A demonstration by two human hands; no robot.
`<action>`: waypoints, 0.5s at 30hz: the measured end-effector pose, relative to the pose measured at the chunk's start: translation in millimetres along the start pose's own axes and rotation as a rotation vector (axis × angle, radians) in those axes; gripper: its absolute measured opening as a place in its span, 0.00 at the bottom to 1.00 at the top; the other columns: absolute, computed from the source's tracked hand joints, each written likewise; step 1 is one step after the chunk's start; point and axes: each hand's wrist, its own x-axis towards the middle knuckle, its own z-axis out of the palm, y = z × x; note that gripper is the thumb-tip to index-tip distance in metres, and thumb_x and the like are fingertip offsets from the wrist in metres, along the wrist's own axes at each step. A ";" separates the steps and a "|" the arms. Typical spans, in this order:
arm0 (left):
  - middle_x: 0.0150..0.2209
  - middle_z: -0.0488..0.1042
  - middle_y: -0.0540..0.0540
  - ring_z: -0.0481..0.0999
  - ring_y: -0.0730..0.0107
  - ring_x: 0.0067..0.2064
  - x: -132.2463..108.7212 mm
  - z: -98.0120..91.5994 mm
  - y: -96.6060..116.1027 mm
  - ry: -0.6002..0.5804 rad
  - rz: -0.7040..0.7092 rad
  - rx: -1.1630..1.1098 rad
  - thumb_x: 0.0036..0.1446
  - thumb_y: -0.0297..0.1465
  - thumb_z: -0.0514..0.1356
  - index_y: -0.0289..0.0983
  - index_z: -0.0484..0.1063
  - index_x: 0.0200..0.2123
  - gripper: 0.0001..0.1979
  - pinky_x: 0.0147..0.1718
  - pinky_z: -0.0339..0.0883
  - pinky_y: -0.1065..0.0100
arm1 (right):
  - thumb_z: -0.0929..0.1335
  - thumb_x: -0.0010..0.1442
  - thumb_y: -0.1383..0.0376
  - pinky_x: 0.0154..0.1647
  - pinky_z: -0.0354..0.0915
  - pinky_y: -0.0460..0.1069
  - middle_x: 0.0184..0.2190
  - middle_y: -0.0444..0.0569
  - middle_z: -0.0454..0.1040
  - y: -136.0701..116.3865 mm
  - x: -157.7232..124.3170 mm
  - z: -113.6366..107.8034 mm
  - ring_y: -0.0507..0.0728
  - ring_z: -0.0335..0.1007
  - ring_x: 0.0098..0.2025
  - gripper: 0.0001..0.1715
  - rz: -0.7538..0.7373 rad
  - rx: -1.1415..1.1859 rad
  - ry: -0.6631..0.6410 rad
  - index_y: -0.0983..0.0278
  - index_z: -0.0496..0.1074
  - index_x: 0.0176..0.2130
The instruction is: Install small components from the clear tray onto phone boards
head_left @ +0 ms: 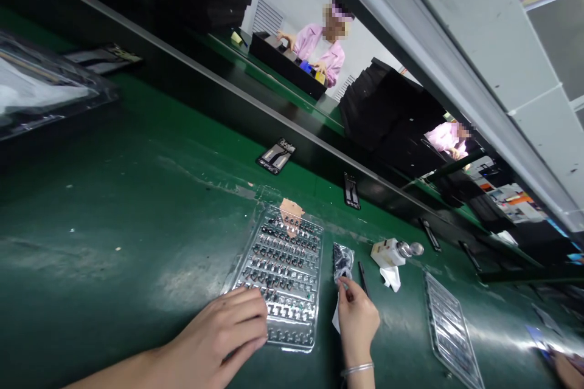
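My left hand (223, 328) lies at the lower left with its fingers closed together, curled over the edge of a clear plastic tray (278, 279). No object shows in that hand. The tray holds several rows of small black parts, and a torn tan paper scrap (291, 214) sits on its far end. My right hand (358, 319) pinches the lower end of a small clear bag of black parts (343, 262). A white wipe (336, 319) lies partly under that hand.
A white dispenser bottle with a metal top (396, 251) and a crumpled tissue (390, 278) stand right of my right hand. A second tray (449, 331) lies further right on the green bench (109, 219). Black parts lie along a raised shelf edge. A co-worker's hand (566, 371) shows at the corner.
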 end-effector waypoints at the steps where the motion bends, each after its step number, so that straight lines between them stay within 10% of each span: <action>1: 0.28 0.67 0.47 0.65 0.68 0.32 1.0 -0.5 -0.6 0.013 -0.046 -0.034 0.60 0.22 0.47 0.36 0.64 0.27 0.11 0.32 0.59 0.68 | 0.62 0.58 0.59 0.20 0.55 0.46 0.21 0.50 0.76 0.2 0.7 0.4 0.56 0.70 0.22 0.17 0.006 0.010 0.000 0.62 0.78 0.35; 9: 0.20 0.63 0.53 0.62 0.74 0.23 11.4 -5.6 -4.9 0.070 -0.503 -0.545 0.58 0.34 0.51 0.35 0.63 0.23 0.13 0.24 0.55 0.73 | 0.67 0.54 0.55 0.22 0.61 0.45 0.20 0.45 0.71 -35.7 -14.4 -17.0 0.53 0.65 0.21 0.16 0.152 0.515 -0.037 0.65 0.75 0.33; 15: 0.19 0.62 0.54 0.60 0.76 0.21 14.2 -8.8 -7.5 0.136 -0.529 -0.708 0.54 0.35 0.54 0.34 0.65 0.23 0.12 0.21 0.53 0.75 | 0.72 0.49 0.59 0.19 0.59 0.44 0.17 0.43 0.71 -105.8 -45.2 -18.0 0.50 0.63 0.18 0.10 0.144 1.108 -0.324 0.64 0.75 0.26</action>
